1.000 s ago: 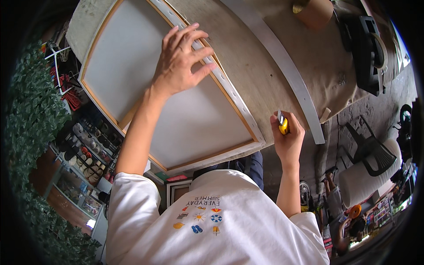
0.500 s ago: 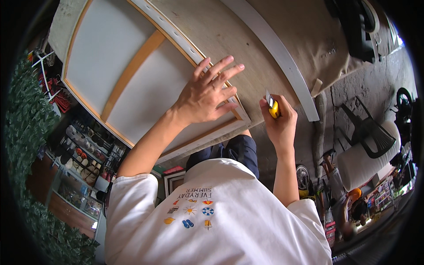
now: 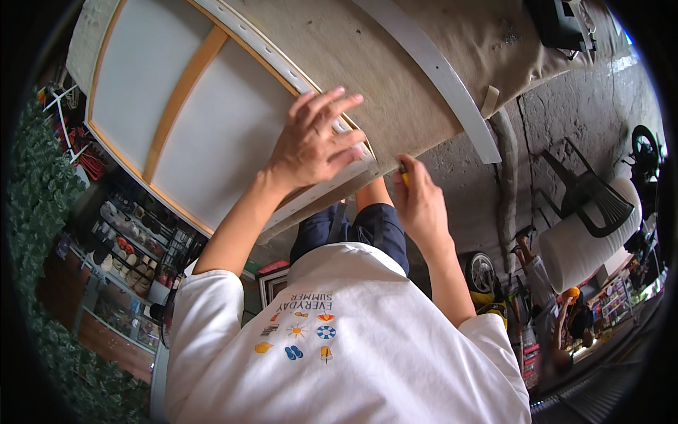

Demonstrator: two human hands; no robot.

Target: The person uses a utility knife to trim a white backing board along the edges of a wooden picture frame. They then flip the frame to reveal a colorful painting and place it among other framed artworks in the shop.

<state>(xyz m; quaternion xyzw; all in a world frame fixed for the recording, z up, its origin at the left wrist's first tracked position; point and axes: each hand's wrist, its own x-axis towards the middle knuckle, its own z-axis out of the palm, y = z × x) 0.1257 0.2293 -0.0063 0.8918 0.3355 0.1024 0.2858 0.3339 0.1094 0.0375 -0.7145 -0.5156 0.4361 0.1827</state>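
The canvas (image 3: 222, 116) lay back-up on the table (image 3: 402, 85), already fixed around its wooden frame (image 3: 185, 92); what remained undone was unclear. The left hand (image 3: 307, 145), fingers spread, gripped nothing above its edge; the right hand (image 3: 422, 203) clasped a yellow knife (image 3: 405, 177) near the corner.

Left hand (image 3: 316, 145) over a canvas (image 3: 226, 116) on a wooden frame (image 3: 179, 102) — right hand (image 3: 424, 205) around a yellow cutter (image 3: 405, 177)

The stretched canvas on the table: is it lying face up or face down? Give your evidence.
Face down: the stretched canvas shows its back, with the wooden crossbar exposed on the upper side.
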